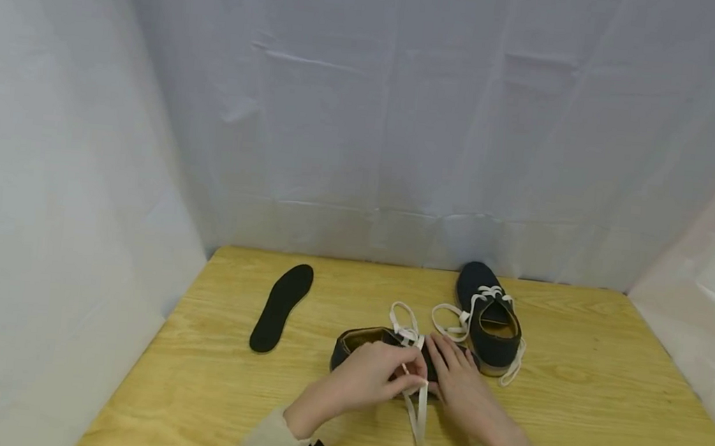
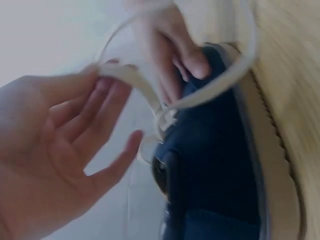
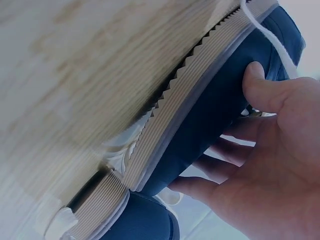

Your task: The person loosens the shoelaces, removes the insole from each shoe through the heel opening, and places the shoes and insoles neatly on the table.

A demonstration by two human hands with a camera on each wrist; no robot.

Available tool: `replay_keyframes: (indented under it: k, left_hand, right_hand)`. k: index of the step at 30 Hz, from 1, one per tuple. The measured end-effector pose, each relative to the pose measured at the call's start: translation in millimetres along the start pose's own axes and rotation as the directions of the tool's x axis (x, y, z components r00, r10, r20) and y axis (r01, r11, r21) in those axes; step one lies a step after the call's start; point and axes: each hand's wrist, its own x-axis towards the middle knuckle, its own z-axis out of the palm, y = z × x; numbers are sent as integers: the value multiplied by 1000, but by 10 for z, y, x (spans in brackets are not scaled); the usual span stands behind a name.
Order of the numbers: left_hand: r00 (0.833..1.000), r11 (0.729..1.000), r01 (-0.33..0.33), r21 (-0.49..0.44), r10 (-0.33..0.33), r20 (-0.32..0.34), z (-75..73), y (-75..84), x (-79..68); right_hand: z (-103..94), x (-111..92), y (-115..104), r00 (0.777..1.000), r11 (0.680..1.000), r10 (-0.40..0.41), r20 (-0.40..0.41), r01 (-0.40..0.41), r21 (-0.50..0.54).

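A dark navy sneaker [image 2: 215, 160] with a ribbed pale sole stands on the table, heel to the left and toe to the right. My left hand [image 1: 377, 371] pinches its white shoelace [image 2: 220, 90] between thumb and fingertips, above the tongue. The lace loops away from those fingers and hangs down the shoe's near side. Across the front of the same sneaker, my right hand [image 1: 464, 389] holds the upper, its thumb [image 3: 257, 80] pressed to the near side and its fingers reaching over the top. In the head view, both hands hide much of the shoe.
A second navy sneaker [image 1: 495, 349] with white laces stands behind the right hand, close to the first one's toe. A black insole [image 1: 281, 308] lies at the left on the wooden table [image 1: 206, 386]. White sheeting [image 1: 352, 131] hangs behind and at both sides.
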Motion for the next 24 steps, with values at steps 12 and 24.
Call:
replay_keyframes:
  k: [12,24]
  left_hand:
    - [964,912,121,392,-13,-266,142,-77,322]
    - [930,742,334,581,-159,-332,317,-212,534]
  right_hand:
    - [-32,-1,16,1000,1000,6,5,-6,-10]
    - [-18,66,-48,999,1000,13,29,-13,-20]
